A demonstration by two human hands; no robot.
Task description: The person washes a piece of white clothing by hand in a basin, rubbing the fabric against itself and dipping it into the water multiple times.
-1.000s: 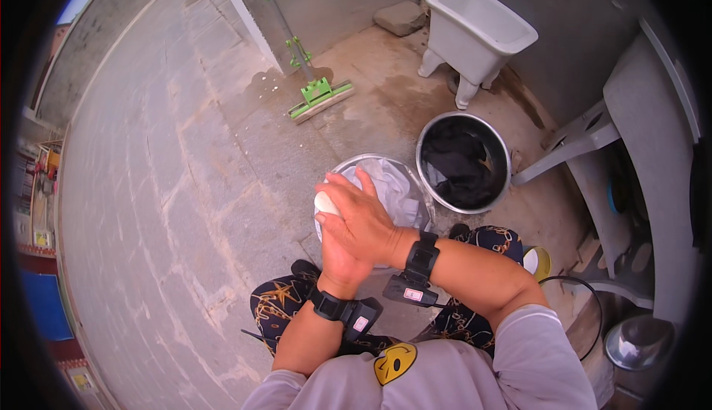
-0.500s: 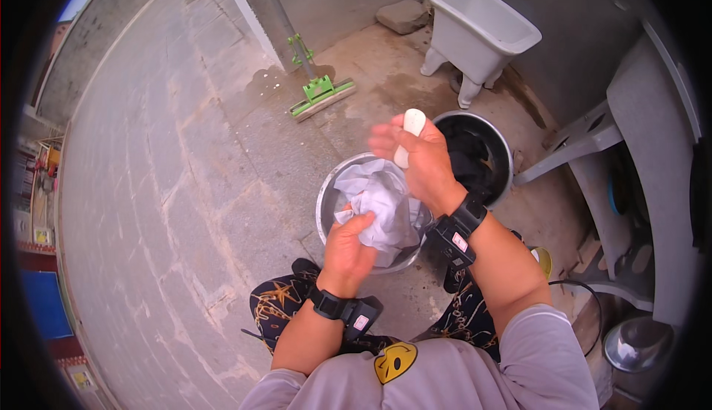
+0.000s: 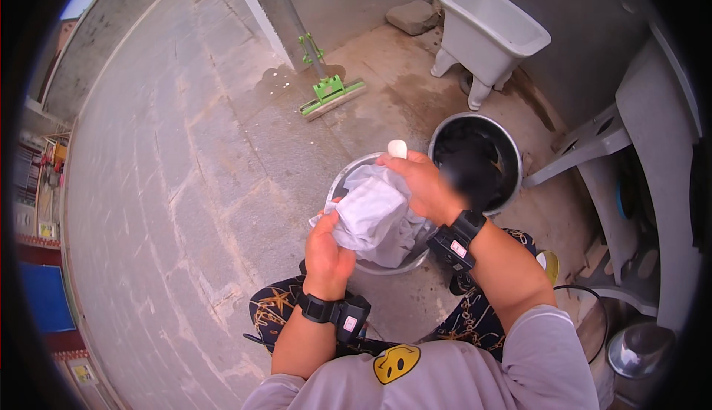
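Observation:
Over a metal basin (image 3: pixel 332 187) bunches a wet-looking, pale lilac-white cloth (image 3: pixel 374 210), partly lifted above the rim. My left hand (image 3: pixel 326 254) pinches the cloth's left edge between thumb and fingers. At the cloth's far right side, my right hand (image 3: pixel 423 184) is closed around a white bar of soap (image 3: pixel 397 148), whose end sticks out beyond the fingers. That hand also touches the cloth; whether it grips some of it, I cannot tell. Most of the soap is hidden by the hand.
A second metal basin (image 3: pixel 512 150) with dark cloth stands just right of my right hand. Beyond are a green mop (image 3: pixel 330 94), a white footed tub (image 3: pixel 489 31) and a stone (image 3: pixel 412 17). Grey plastic furniture (image 3: pixel 653 135) and a metal bowl (image 3: pixel 639 351) stand at right.
My right hand has come down with the soap from above the basin to the cloth. My left hand has drawn the cloth's edge slightly left, spreading it. The view has shifted a little.

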